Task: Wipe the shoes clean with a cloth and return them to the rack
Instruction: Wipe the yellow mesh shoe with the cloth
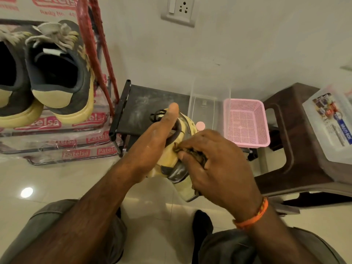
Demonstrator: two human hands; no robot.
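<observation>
Right hand (219, 162) nearest, fingers bunched round dark cloth (192, 152), pressing it on the shoe's yellow side. Left hand (152, 145) grips shoe (171, 164) at the collar, thumb up; shoe held in air above floor, before the black rack's (122, 109) front edge. Judgement: light, upper soft, sole stiff; collar and heel give firmest hold. Pair (47, 77) sits on left rack.

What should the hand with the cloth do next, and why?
Probably keep rubbing the cloth along the shoe: the right hand presses it on the yellow side, the left hand holds the shoe above the floor, not on the rack.
</observation>
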